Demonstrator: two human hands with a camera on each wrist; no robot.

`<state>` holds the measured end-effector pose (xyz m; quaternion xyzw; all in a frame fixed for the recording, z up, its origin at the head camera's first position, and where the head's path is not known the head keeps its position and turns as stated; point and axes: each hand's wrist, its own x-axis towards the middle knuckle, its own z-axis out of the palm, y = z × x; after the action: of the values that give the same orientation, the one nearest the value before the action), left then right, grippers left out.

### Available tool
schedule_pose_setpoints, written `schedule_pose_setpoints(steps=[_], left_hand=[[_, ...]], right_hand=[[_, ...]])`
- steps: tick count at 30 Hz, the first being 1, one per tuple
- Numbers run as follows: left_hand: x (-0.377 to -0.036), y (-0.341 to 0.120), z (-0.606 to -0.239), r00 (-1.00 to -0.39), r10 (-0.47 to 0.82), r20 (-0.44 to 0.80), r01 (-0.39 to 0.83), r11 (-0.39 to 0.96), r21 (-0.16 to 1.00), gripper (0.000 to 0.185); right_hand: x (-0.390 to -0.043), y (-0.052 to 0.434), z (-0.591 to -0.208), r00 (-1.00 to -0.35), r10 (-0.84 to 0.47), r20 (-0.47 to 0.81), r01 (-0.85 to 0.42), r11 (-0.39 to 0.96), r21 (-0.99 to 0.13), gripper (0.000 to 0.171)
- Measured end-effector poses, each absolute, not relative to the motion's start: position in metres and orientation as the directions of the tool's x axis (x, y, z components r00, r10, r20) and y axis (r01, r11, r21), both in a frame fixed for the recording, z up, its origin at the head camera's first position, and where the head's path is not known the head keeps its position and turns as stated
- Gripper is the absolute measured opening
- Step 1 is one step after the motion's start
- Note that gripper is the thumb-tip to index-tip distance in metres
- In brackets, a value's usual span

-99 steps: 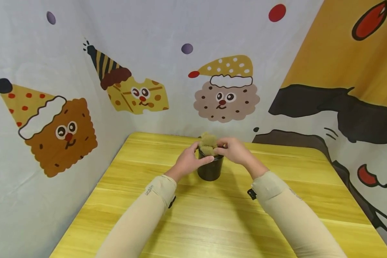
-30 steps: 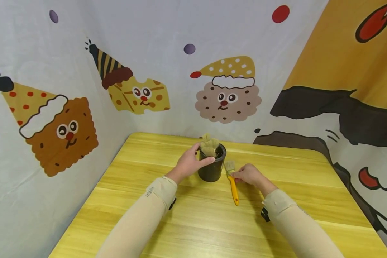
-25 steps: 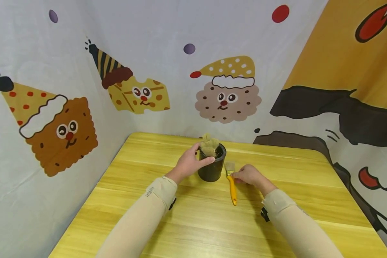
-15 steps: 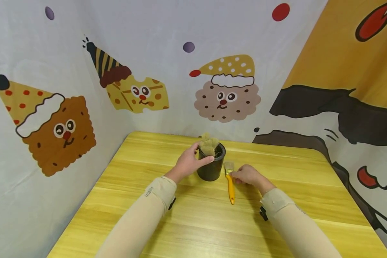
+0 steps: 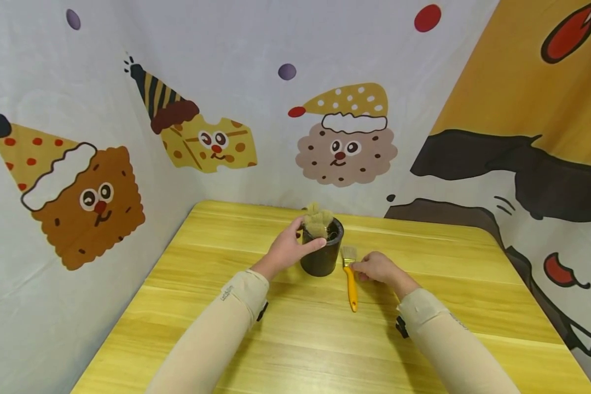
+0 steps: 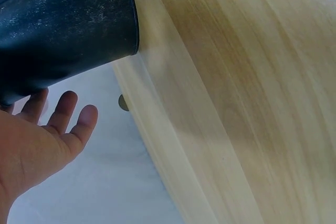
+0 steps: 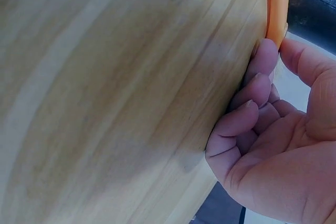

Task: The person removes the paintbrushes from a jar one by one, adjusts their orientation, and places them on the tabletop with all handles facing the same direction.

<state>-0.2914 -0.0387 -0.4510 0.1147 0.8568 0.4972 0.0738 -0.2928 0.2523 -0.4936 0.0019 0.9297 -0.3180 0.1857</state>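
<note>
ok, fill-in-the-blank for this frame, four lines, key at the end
1. The cup by the left hand is coloured ____.
2. The right hand pinches the brush by its ____.
3. The bristles of that brush point ____ the person.
4. Seen by the person, the cup is to the ____ of that brush.

Missing: black; handle; away from; left.

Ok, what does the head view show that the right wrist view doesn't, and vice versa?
Only head: the left hand, the tan bristle tops rising from the black cylindrical container, and the flat tan brush head.
Only right wrist: the palm side of the right hand.
Both: the right hand, the yellow-orange brush handle, the wood-grain table; probably the container, as a dark shape in the right wrist view.
</note>
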Motion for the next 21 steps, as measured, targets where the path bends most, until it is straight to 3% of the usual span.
schedule_pose_setpoints(steps=[21], left_hand=[[-0.2899,-0.0388,-0.4521,-0.962,0.273,-0.006,0.129,0.474,0.871,0.103]], right_hand=[[-0.2868,0.2547,-0.4914,-0.939,-0.124,-0.321,0.107,0.780,-0.617,0.041]])
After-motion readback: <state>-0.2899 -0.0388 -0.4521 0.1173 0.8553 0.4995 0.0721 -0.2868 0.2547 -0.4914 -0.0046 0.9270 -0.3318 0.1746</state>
